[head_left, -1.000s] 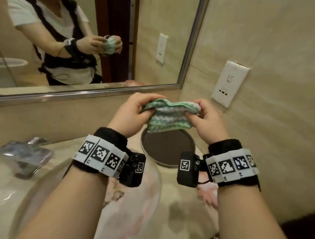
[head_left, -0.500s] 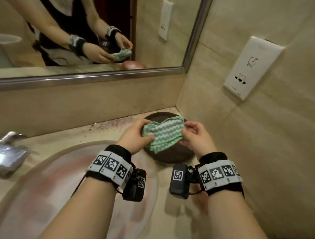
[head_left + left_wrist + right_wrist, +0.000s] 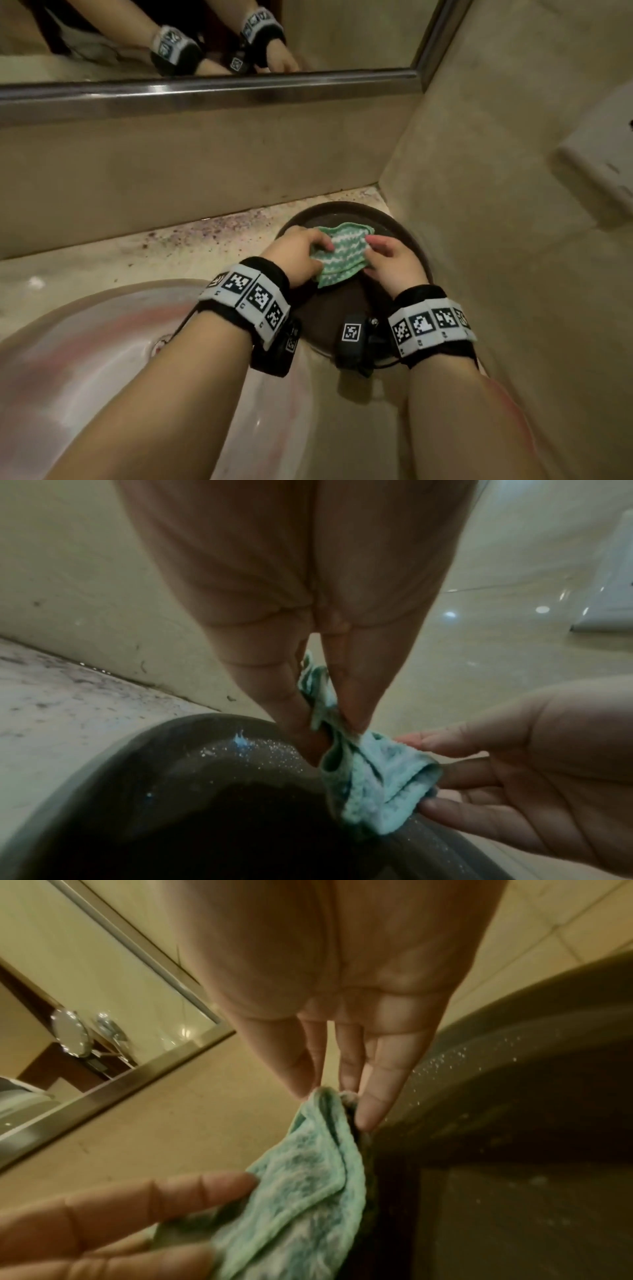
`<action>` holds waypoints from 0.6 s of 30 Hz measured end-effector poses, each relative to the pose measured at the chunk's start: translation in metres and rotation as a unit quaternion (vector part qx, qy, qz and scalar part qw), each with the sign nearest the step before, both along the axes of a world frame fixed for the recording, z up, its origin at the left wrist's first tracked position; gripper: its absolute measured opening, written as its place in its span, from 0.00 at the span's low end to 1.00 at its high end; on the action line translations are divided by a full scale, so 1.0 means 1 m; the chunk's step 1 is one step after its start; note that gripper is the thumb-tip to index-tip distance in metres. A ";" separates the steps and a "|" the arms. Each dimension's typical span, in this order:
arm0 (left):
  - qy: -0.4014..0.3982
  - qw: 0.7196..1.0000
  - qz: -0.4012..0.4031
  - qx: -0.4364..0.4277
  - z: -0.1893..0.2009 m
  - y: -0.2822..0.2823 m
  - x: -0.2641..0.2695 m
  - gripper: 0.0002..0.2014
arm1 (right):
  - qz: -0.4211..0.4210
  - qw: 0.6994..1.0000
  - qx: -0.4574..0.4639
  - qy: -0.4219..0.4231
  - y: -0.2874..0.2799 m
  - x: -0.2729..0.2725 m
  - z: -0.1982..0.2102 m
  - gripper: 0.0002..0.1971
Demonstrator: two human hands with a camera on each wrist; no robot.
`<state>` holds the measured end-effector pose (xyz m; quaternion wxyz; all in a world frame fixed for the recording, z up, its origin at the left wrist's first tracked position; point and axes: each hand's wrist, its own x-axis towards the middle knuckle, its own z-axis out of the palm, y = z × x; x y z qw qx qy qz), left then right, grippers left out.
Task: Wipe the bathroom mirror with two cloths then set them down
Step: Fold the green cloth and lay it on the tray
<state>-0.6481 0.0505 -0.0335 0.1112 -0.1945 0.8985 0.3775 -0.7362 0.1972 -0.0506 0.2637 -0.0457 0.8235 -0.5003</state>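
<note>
Your left hand (image 3: 301, 255) and right hand (image 3: 390, 262) both pinch the folded green-and-white cloth (image 3: 339, 253) with their fingertips. You hold it low over the round dark tray (image 3: 400, 229) in the counter corner, under the mirror (image 3: 376, 31).

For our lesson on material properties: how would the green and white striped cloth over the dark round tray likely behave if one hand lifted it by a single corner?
The green and white striped cloth would probably droop: it already folds and sags between the left hand and right hand. It looks light, since fingertip pinches hold it. Its fuzzy pile suggests good grip, unlikely to slip on the dark round tray.
</note>
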 end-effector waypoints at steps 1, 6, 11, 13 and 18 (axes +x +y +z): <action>-0.020 1.000 -0.010 -0.011 -0.004 -0.001 -0.005 0.17 | 0.002 1.000 0.009 -0.001 -0.002 -0.003 -0.006 0.13; -0.114 0.987 -0.070 -0.089 -0.013 -0.006 -0.013 0.24 | 0.031 0.997 0.075 -0.005 -0.008 -0.001 -0.013 0.16; -0.112 0.987 -0.046 -0.110 -0.004 -0.007 -0.001 0.26 | 0.060 0.989 0.137 0.016 -0.005 0.012 0.007 0.20; -0.093 0.990 -0.038 -0.103 0.006 -0.006 0.006 0.25 | 0.065 0.988 0.135 0.041 -0.003 0.021 0.018 0.19; -0.023 0.993 -0.026 -0.115 0.042 -0.007 0.038 0.22 | 0.047 0.987 0.112 0.106 0.002 0.049 0.047 0.16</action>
